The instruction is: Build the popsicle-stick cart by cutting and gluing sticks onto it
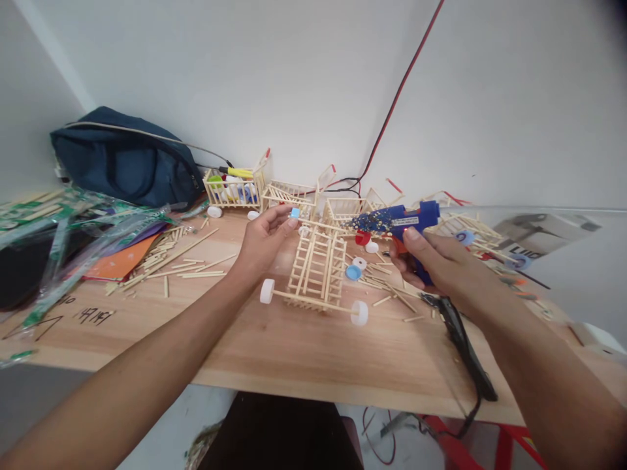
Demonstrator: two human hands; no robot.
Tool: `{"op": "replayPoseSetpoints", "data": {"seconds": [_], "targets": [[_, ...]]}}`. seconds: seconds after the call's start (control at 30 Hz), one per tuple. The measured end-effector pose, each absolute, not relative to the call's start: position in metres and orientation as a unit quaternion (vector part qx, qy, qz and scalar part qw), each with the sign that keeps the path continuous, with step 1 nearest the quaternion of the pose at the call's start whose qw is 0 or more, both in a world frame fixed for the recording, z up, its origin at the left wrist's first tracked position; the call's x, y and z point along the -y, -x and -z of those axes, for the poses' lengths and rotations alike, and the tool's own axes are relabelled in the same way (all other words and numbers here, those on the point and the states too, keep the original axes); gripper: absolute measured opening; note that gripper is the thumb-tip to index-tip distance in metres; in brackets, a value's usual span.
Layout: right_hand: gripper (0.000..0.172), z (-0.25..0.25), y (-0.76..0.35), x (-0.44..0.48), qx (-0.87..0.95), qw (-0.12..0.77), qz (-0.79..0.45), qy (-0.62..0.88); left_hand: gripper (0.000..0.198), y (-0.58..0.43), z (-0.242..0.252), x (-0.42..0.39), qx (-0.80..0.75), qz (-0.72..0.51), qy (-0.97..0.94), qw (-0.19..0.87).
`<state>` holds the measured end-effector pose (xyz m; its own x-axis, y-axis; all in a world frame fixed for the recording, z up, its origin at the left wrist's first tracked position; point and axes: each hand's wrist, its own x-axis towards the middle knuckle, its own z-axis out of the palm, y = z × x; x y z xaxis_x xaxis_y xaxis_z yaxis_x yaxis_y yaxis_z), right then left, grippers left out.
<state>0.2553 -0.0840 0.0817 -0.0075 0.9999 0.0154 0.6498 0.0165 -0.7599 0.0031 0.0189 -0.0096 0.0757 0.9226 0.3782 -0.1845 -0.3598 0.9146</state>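
Observation:
A blue hot glue gun (425, 219) is gripped in my right hand (416, 258), its speckled nozzle pointing left. That tip is near the right end of the far cross stick on a small wooden-stick cart (318, 264). The cart lies in the middle of the table, with white bottle caps (359, 313) as wheels on its near axle. My left hand (268, 228) is closed at the cart's far left corner, its thumb and fingers pinching a small light blue cap (294, 213). Whether the cap touches the stick there I cannot tell.
Finished stick carts (232, 189) line the wall. Loose sticks (181, 267) and plastic wrappers (73, 241) lie left, beside a dark blue bag (127, 153). A blue cap (353, 272) sits right of the cart. A black-handled tool (463, 346) with a cord lies near the front edge.

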Motion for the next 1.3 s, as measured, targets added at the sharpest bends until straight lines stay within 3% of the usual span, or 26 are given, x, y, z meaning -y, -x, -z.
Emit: {"op": "replayPoseSetpoints", "data": {"seconds": [1.3], "targets": [[0.059, -0.0747, -0.2610, 0.0773, 0.658, 0.293, -0.288, 0.631, 0.039, -0.0029, 0.0089, -0.0183, -0.314, -0.604, -0.556, 0.477]]}}
